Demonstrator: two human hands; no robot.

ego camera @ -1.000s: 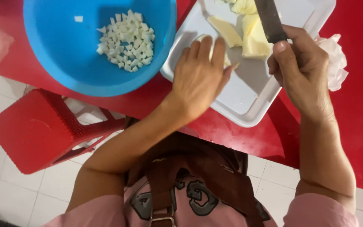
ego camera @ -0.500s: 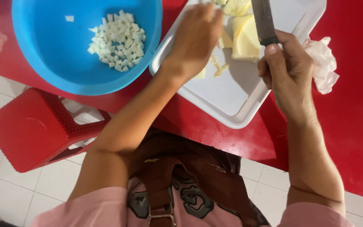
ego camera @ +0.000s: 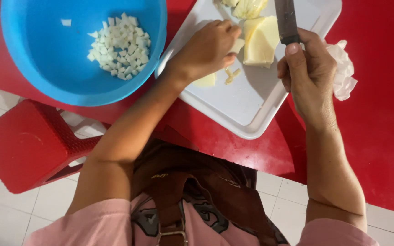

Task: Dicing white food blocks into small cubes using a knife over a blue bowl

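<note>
Looking down, I see the red table [ego camera: 379,150] first, then the big blue bowl [ego camera: 37,54] on my left with a heap of small white cubes [ego camera: 119,45] in it. Beside the bowl, touching its rim, sits the white tray [ego camera: 233,107]. It lies slanted, one corner pointing at my belly.

On the tray is the big pale yellow chunk [ego camera: 261,43]. It is on the far side of the tray, between my two hands. Its long way runs up and away from me, almost in line with the knife.

My right hand [ego camera: 308,75] is curled tight around the knife [ego camera: 286,20] handle, thumb on top. The blade points away from me and lies just over the right edge of the chunk.

My left hand [ego camera: 206,50] is closer to the chunk. My left fingertips [ego camera: 232,35] are bent together and pinch a small pale piece [ego camera: 237,45] right beside the chunk, on its left. A thin slice [ego camera: 206,82] and tiny bits [ego camera: 231,75] lie just under that hand. A crumpled white cloth [ego camera: 343,68] sits beside my right hand, off the tray.
</note>
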